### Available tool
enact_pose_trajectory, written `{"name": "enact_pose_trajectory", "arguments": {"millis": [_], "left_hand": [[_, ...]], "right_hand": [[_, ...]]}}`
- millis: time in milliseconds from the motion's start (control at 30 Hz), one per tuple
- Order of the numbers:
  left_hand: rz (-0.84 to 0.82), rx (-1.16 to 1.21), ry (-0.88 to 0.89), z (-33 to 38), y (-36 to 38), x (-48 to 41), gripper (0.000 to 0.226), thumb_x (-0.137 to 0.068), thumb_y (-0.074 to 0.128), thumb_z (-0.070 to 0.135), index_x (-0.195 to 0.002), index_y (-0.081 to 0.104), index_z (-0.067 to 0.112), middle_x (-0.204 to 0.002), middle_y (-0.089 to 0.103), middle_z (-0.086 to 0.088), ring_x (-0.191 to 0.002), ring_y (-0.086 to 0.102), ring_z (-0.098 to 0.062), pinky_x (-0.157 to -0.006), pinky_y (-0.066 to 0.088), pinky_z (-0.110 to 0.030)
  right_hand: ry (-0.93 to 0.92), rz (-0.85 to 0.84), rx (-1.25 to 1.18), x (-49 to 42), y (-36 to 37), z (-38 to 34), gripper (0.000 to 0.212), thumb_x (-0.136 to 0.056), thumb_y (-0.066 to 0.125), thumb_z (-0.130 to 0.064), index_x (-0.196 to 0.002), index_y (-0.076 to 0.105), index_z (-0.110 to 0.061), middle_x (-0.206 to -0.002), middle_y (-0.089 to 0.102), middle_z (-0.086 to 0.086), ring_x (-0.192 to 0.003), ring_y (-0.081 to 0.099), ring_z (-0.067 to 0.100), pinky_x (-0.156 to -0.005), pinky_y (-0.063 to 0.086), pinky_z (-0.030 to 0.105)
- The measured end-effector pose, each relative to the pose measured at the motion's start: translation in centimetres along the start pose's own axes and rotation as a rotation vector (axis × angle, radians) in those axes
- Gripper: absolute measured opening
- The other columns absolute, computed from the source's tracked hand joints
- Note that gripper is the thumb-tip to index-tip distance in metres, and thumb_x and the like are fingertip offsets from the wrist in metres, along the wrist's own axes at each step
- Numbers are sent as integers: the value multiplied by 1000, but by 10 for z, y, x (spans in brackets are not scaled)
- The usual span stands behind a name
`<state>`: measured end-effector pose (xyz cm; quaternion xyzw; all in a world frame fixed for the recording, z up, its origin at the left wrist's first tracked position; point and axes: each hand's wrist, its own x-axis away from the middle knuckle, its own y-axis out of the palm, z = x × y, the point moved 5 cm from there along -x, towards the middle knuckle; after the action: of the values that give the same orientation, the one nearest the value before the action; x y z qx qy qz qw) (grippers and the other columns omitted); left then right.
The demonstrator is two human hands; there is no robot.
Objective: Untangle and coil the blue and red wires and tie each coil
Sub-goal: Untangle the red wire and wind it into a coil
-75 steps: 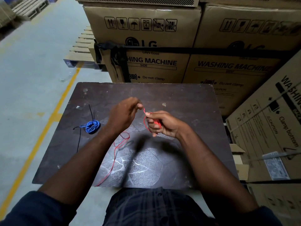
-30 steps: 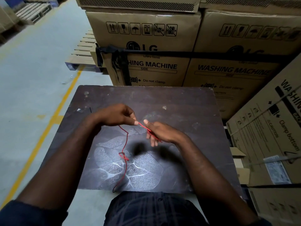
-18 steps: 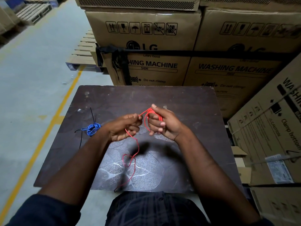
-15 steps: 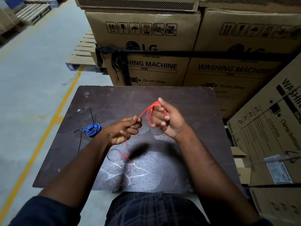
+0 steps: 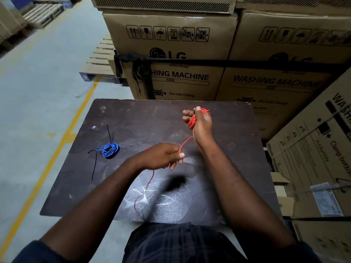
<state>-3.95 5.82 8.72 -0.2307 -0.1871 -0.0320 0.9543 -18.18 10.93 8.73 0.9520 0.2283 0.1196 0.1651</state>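
Over the last half second the hands have drawn apart. The right hand [image 5: 202, 126] has swung up and away from the person, while the left hand [image 5: 161, 155] has dropped back toward the body, so a short span of red wire [image 5: 192, 122] now stretches between them where they had been almost touching. This looks like one more turn being laid on: the bundle on the right hand seems thicker than it was, and the slack trailing below the left hand is shorter than a couple of seconds ago. The red coil therefore seems well under way but not finished, and it is not yet tied. The right hand holds the red loops wound round its curled fingers, with the thumb upright. The left hand pinches the running strand between thumb and fingertips and feeds it. The wire is thin and limp, and its free tail hangs from under the left hand onto the worktop [image 5: 133, 118] near the person. The blue wire [image 5: 109, 149] lies well to the left of the left hand as a small tight coil, apparently bound by a black tie [image 5: 108, 132].
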Motion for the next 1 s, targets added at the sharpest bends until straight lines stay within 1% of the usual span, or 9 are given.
{"name": "enact_pose_trajectory", "arguments": {"millis": [167, 267, 333, 433, 567, 667, 800, 900, 1000], "left_hand": [[150, -279, 90, 28, -35, 9, 26, -99, 51, 34, -83, 68, 23, -52, 57, 6, -49, 52, -1, -56, 38, -12], [170, -453, 80, 34, -55, 12, 27, -97, 52, 40, -80, 68, 28, -53, 59, 15, -50, 54, 2, -57, 40, -13], [204, -507, 59, 32, -70, 13, 27, -95, 54, 43, -77, 69, 29, -55, 60, 12, -53, 56, -1, -62, 46, -23], [267, -577, 39, 26, -91, 14, 24, -89, 60, 48, -74, 69, 32, -63, 64, 7, -62, 60, -12, -63, 46, -30], [424, -585, 30, 15, -118, 6, 25, -86, 62, 52, -76, 69, 31, -61, 60, 15, -61, 55, -1, -61, 40, -26], [473, -505, 104, 4, -118, -6, 22, -86, 64, 48, -76, 68, 29, -69, 66, 11, -67, 59, -2, -64, 44, -30], [570, -444, 214, -7, -108, -15, 22, -91, 56, 41, -80, 65, 24, -72, 66, 4, -66, 58, -15, -60, 39, -29], [591, -515, 209, -21, -97, -23, 21, -97, 55, 26, -83, 65, 15, -77, 65, -2, -69, 54, -15, -60, 31, -26], [573, -502, 183, -31, -86, -26, 15, -98, 51, 14, -91, 64, 12, -84, 65, 0, -75, 60, -18, -63, 38, -22]], "right_hand": [[-117, -199, 549, 9, 5, 21, 32, -102, 37, -29, -78, 56, -16, -78, 68, 4, -70, 63, 15, -74, 52, 37], [-149, -389, 774, 23, 11, 22, 39, -102, 38, -28, -74, 58, -10, -67, 65, 6, -63, 62, 17, -69, 52, 37], [-93, -485, 775, 30, 13, 22, 39, -102, 38, -29, -77, 55, -4, -62, 62, 7, -56, 57, 16, -64, 50, 36], [80, -608, 684, 40, 12, 25, 44, -104, 33, -37, -77, 52, -7, -54, 51, 4, -48, 47, 17, -56, 43, 35], [330, -747, 433, 51, 11, 24, 52, -102, 29, -48, -70, 49, -12, -48, 36, 2, -40, 33, 15, -58, 53, 33], [392, -830, 298, 60, 20, 20, 47, -103, 33, -42, -67, 43, -14, -45, 29, 0, -37, 27, 14, -56, 55, 34], [490, -809, -62, 59, 30, 7, 44, -103, 29, -33, -63, 38, -17, -38, 26, -7, -32, 26, 9, -49, 54, 31], [472, -771, -340, 49, 33, -13, 49, -101, 27, -33, -57, 43, -22, -35, 29, -10, -31, 28, 8, -48, 52, 27], [407, -700, -513, 38, 30, -30, 47, -100, 29, -34, -58, 45, -22, -36, 31, -9, -32, 29, 8, -49, 50, 25]]}}
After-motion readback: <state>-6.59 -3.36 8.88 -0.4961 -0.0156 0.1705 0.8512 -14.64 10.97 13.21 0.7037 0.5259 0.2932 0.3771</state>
